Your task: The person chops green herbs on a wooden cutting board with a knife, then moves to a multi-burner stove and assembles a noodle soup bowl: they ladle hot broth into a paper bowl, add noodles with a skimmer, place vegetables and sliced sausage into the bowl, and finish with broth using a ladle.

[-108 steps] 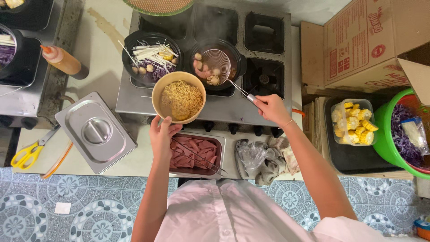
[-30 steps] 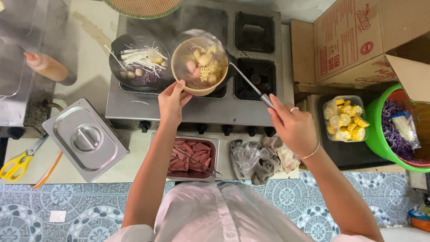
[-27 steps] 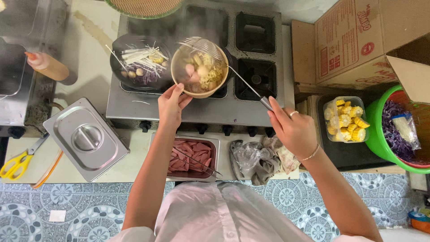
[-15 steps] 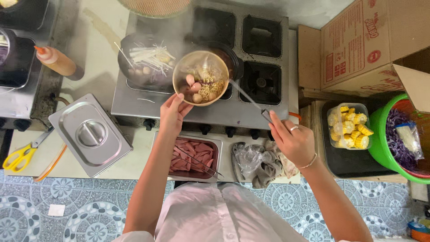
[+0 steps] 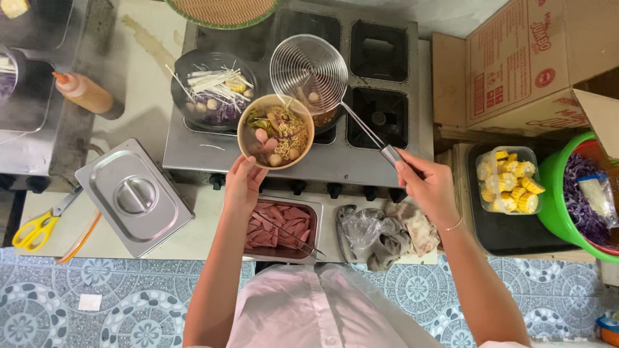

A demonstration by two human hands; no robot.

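Note:
My left hand point(image 5: 244, 185) holds a tan bowl point(image 5: 276, 131) by its near rim, above the front of the steel stove point(image 5: 193, 151). The bowl holds noodles, greens, meatballs and sausage slices. My right hand point(image 5: 429, 187) grips the long handle of a wire skimmer point(image 5: 308, 72). Its round basket is raised and tilted over a pot of broth, just behind the bowl, with one meatball left in it.
A dark pan of vegetables and meatballs point(image 5: 213, 90) sits left of the bowl. A tray of sliced sausage with tongs point(image 5: 280, 225) lies below my left hand. A lidded steel container point(image 5: 132, 196), yellow scissors point(image 5: 35, 225), a sauce bottle point(image 5: 84, 93), corn pieces point(image 5: 509, 180) and a green tub point(image 5: 574, 187) surround the stove.
The bowl had only noodles; the skimmer was tipped over it, leaving meatballs and sausage on top. The skimmer has now lifted clear and the bowl has come back toward me.

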